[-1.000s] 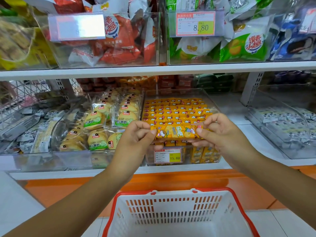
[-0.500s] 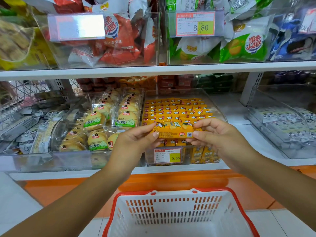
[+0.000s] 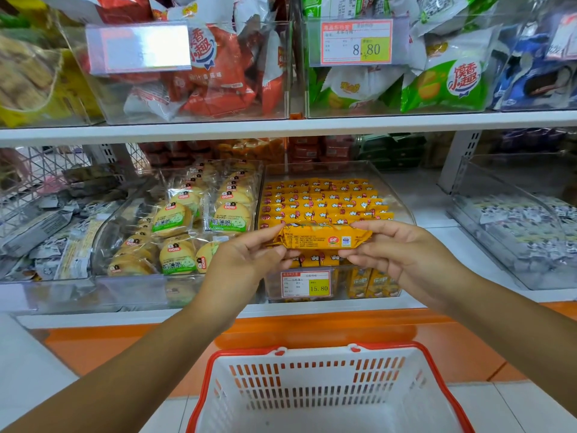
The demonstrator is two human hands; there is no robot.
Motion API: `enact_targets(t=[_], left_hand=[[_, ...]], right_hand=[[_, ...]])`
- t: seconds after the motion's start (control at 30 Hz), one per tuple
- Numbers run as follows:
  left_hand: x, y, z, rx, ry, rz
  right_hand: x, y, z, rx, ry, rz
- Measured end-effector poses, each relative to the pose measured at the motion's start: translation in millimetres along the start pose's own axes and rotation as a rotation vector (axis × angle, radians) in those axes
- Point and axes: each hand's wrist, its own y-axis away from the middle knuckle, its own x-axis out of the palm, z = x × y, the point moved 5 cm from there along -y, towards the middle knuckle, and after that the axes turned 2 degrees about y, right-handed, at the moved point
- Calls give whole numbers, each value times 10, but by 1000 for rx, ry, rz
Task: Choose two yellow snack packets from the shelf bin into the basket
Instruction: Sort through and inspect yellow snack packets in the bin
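Both hands hold one yellow snack packet (image 3: 324, 239).
Left hand (image 3: 246, 260) and right hand (image 3: 402, 251) pinch its ends above the basket (image 3: 324, 398).

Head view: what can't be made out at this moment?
Head view only:
- Ends of the packet sit under the left hand and right hand; whether it is one packet or two stacked, cannot tell. Its print is too small.
- Near half of the basket is cut off by the bottom edge; contents unconfirmed.
- Glare washes out the upper-left tag.
- Front rows of the bin are hidden behind hands and packet.
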Motion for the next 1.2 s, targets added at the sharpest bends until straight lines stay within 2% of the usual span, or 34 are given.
enact_targets(t=[0.2, 0.37, 0.57, 0.77, 1.2], left_hand=[[-57, -1, -17, 42, -39, -114], [15, -8, 4, 55, -69, -70], [11, -14, 36, 7, 115, -100], [28, 1, 5, 46, 83, -103], [21, -29, 101, -60, 159, -53]], right_hand=[[-12, 15, 24, -48, 111, -69], [27, 8, -10, -60, 131, -96], [34, 31, 4, -101, 83, -129], [12, 39, 17, -125, 102, -109], [10, 6, -8, -92, 54, -46]])
